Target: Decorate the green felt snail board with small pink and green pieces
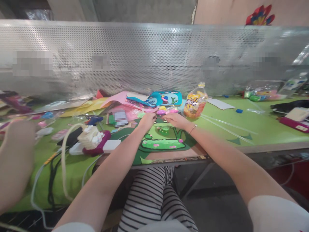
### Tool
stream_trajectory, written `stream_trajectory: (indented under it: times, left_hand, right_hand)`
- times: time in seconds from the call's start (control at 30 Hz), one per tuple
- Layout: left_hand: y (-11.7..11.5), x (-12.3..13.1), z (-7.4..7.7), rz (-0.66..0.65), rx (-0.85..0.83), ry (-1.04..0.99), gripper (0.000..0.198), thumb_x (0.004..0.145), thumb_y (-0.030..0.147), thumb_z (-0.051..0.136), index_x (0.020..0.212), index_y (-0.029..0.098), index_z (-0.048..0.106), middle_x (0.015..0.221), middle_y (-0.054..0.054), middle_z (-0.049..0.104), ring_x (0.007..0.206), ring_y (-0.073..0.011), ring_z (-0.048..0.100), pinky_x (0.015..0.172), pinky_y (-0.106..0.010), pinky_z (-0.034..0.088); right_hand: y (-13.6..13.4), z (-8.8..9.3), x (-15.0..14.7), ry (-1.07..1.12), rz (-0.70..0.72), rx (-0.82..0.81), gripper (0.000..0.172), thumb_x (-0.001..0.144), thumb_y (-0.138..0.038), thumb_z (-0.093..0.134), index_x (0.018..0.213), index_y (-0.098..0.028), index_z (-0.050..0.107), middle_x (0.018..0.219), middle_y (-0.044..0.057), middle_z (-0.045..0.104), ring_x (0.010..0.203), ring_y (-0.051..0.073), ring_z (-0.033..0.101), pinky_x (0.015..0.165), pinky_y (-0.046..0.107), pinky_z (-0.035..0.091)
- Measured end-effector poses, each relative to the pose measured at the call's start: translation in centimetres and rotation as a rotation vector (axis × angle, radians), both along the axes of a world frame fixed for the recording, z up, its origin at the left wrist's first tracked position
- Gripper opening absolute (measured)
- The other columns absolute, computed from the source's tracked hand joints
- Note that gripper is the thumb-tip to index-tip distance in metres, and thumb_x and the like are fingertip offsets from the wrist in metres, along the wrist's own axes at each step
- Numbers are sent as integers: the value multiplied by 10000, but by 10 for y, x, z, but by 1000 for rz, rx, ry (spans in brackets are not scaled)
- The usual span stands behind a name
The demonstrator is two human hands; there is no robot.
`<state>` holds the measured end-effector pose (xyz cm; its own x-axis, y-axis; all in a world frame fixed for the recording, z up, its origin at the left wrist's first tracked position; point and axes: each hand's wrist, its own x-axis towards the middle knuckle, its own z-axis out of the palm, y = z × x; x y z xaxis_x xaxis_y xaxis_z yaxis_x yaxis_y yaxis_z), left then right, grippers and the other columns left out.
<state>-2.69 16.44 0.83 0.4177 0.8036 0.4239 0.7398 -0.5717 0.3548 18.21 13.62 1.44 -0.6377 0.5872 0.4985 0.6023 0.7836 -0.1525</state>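
A green craft picture (162, 144) lies flat at the table's front edge, with a raised light-green strip, pink dots and dark outlines. Over its far part my left hand (147, 121) is closed, fingertips pressed together. My right hand (177, 120) faces it a short way off, its fingers also closed in a pinch. What either hand holds, if anything, is too small to make out. Just beyond the fingers sit bright pink lumps (162, 112) and a yellow one. A blue craft piece (177, 96) with raised figures lies farther back.
A plastic bottle (195, 101) stands right of my hands. On the left are a power adapter (90, 138), a white power strip (112, 146) and loose cables. Another person's arm (18, 161) reaches in at far left. A perforated metal screen (149, 58) closes the table's back.
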Motion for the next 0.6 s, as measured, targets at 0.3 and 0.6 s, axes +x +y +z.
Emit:
stream_trajectory:
  times: [0.3, 0.6]
  left_hand:
    - [1, -1, -1, 14, 22, -6, 195, 795, 154, 531, 887, 138, 702, 839, -88, 696, 814, -203, 630, 794, -287, 466]
    - [1, 1, 3, -35, 28, -8, 192, 768, 140, 562, 914, 122, 686, 874, -92, 693, 831, -198, 626, 795, -282, 460]
  right_hand:
    - [2, -1, 1, -10, 72, -37, 344, 922, -217, 398, 1166, -129, 624, 1088, 118, 683, 971, 194, 641, 866, 337, 491]
    - [1, 1, 1, -59, 88, -31, 362, 926, -180, 378, 1210, -153, 602, 1126, 104, 671, 1009, 174, 631, 884, 326, 488]
